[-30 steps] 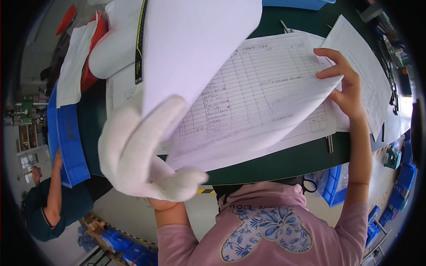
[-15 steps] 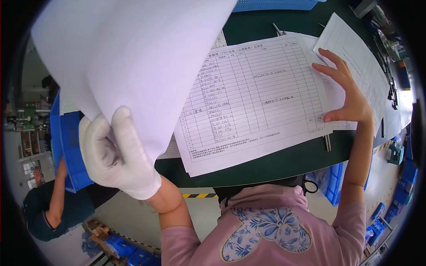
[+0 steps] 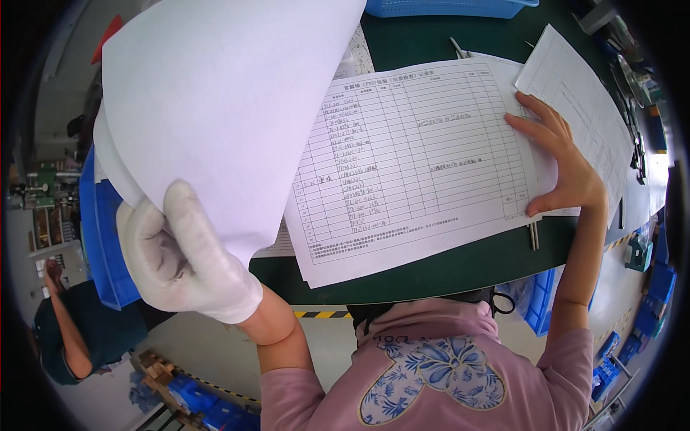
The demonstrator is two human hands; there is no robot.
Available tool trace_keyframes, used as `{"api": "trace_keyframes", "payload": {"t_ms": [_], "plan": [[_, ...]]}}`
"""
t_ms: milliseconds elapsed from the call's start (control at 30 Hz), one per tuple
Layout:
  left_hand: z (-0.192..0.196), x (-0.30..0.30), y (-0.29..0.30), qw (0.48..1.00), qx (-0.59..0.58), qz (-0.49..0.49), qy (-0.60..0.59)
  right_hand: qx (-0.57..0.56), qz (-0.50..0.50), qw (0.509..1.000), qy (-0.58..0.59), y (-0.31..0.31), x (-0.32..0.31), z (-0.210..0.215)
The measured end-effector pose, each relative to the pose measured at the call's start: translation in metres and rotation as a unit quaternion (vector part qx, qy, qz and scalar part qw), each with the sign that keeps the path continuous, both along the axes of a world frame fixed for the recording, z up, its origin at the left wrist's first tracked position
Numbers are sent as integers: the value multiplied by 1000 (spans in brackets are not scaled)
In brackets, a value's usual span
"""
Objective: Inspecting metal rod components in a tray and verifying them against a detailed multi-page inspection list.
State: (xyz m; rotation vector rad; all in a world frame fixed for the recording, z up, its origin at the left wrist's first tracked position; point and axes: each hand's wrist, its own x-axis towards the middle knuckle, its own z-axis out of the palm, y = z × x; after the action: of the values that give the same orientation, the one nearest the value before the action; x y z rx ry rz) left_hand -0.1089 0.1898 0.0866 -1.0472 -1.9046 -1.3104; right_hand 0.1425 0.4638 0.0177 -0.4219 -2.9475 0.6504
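Observation:
My left hand (image 3: 188, 262), in a white glove with grey smudges, pinches the lower edge of some lifted white sheets (image 3: 223, 100). They curl up and cover the left part of what lies beneath. On the table rests a printed form (image 3: 402, 165), a ruled grid with handwritten entries. Bare and with fingers spread, my right hand (image 3: 557, 158) rests at the form's right edge, thumb and fingertips on the paper. Beside its fingers lies another stack of printed sheets (image 3: 575, 93), slightly raised at its near corner.
The table (image 3: 359, 291) is dark green. A light blue basket (image 3: 453, 7) stands at its far edge. Thin metal rods (image 3: 534, 235) stick out under the form. At left are a blue bin (image 3: 115, 266) and another person (image 3: 90, 330). Tools (image 3: 636, 136) lie far right.
The lifted sheets have dropped lower and moved slightly, showing more layers at the left. My right hand has slid a little down along the form's edge. The other person has shifted.

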Motion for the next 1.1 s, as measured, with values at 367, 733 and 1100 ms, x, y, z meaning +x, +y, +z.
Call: {"api": "trace_keyframes", "payload": {"t_ms": [367,733,1100], "plan": [[-2,2,-1,1000,-17,-5,-3,1,-6,1000,2,-1,0,0],[-2,6,2,1000,-10,8,7,1,-5,1000,-4,-1,1,2],[-4,3,-2,1000,-7,-2,13,0,2,1000,-4,-1,0,2]]}}
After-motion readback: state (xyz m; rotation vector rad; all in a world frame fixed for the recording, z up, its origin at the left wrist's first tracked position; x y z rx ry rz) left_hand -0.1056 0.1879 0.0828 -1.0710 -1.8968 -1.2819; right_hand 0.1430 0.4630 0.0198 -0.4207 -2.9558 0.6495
